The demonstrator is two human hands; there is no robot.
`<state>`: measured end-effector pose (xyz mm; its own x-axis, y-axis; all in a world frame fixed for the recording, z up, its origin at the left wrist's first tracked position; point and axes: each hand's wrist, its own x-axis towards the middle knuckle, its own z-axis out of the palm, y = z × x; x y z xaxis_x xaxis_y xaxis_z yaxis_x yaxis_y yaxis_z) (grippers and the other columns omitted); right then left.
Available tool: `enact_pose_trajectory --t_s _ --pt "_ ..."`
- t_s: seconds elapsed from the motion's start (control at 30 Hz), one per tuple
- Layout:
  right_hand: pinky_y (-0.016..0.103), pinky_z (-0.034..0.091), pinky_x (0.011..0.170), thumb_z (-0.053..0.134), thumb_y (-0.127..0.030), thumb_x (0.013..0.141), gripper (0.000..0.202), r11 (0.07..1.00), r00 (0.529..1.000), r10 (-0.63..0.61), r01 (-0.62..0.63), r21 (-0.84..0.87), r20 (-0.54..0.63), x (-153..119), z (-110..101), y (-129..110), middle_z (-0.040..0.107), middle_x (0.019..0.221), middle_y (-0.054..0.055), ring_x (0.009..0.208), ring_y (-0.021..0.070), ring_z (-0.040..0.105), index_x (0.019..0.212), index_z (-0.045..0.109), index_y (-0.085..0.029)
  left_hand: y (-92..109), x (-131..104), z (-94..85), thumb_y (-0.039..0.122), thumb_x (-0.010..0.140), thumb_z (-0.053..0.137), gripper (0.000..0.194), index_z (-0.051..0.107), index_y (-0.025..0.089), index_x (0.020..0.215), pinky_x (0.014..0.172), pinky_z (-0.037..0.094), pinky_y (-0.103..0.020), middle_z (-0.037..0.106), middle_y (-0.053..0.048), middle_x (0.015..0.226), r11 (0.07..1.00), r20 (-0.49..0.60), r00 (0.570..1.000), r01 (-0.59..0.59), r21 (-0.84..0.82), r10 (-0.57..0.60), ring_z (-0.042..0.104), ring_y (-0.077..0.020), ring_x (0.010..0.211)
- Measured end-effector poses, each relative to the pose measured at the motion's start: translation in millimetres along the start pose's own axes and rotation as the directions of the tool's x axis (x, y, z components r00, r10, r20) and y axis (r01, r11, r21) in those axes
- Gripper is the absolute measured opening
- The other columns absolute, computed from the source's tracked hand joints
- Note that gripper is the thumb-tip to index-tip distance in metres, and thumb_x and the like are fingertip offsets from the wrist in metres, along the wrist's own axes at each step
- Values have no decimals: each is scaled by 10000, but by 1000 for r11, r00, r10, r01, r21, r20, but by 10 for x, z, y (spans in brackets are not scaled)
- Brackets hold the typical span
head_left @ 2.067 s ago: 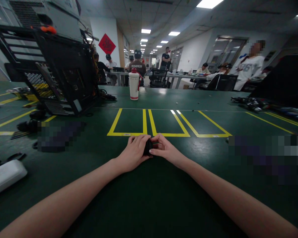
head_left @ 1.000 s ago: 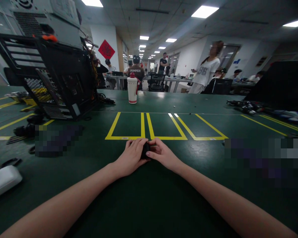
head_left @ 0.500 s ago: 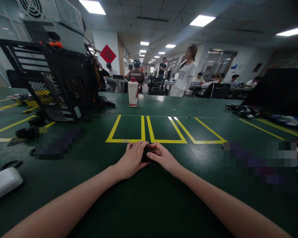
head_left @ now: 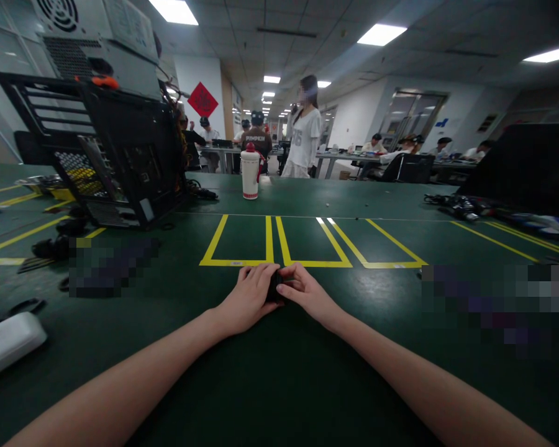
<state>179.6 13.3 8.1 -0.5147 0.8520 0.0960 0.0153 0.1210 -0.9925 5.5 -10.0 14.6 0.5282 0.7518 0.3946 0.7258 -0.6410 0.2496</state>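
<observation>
Gripping a small black object (head_left: 273, 287) from either side, both hands meet over the green counter (head_left: 279, 379) in the head view. The left hand (head_left: 251, 293) curls over its left and top, thumb low; the right hand (head_left: 305, 290) sets thumb and fingertips against its right side — much of the object is covered, so its exact shape cannot be told. It sits just on the near side of the yellow tape outlines (head_left: 319, 264). Beyond them stands a white tumbler (head_left: 250, 177), upright, with a red lid. To the left is a tilted black computer case (head_left: 107, 149); nearer lies a white object (head_left: 12, 344), cut off by the edge.
</observation>
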Motion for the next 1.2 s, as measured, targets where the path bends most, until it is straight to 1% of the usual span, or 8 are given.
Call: enact_pose_trajectory --t_s 0.13,0.3,0.53,0.73,0.9,0.97,1.1,1.2 --pt "362 446 813 595 -302 724 286 999 999 24 -25 21 40 11 -24 -11 492 1020 31 939 170 526 961 464 -207 -18 6 34 281 761 576 594 227 197 1234 950 283 -467 432 -99 1224 1000 -7 1000 -1 13 2 401 -255 1142" --pt "367 393 898 668 -229 656 343 993 992 -56 44 110 108 18 -35 27 507 979 6 987 163 510 911 439 -214 -12 6 31 255 752 581 591 236 189 1228 942 291 -458 429 -104 1225 1000 12 1000 9 23 -9 405 -254 1131" --pt "348 451 781 591 -301 727 223 999 1000 -19 19 31 2 -2 3 13 506 948 8 912 167 527 897 467 -227 1 3 3 263 760 570 580 237 199 1230 945 293 -462 427 -95 1228 1000 7 1000 4 8 -4 401 -258 1140" --pt "363 443 809 594 -304 724 277 999 999 39 -40 19 19 16 -12 -10 506 997 28 944 178 522 951 469 -205 -8 3 10 264 766 563 581 232 196 1239 951 286 -458 427 -95 1227 1000 11 1000 5 6 -5 400 -251 1139" --pt "345 419 849 641 -226 684 295 995 995 -12 3 96 101 16 -23 -32 513 955 1 956 161 522 904 445 -210 0 -5 -4 264 761 572 595 228 188 1240 958 280 -442 429 -92 1226 1000 15 1000 1 24 -2 395 -239 1139" --pt "342 414 855 645 -229 682 297 996 996 -28 20 84 88 18 -23 -20 511 951 -5 951 156 520 901 445 -215 4 -6 -8 265 761 573 596 227 189 1241 958 283 -439 431 -89 1224 1000 16 1000 1 26 -2 397 -235 1137" --pt "338 420 829 576 -299 743 195 998 998 -49 48 31 27 32 -11 22 515 919 -3 908 145 522 881 467 -215 6 4 0 274 764 568 583 236 195 1237 955 284 -447 421 -92 1233 999 14 1000 4 36 -5 395 -242 1141" --pt "337 414 838 584 -306 735 216 998 999 -47 47 31 -2 40 -2 34 518 933 4 913 145 518 896 473 -215 3 10 7 267 757 574 587 239 181 1231 953 286 -448 424 -102 1226 999 9 1000 9 43 -10 391 -248 1143"
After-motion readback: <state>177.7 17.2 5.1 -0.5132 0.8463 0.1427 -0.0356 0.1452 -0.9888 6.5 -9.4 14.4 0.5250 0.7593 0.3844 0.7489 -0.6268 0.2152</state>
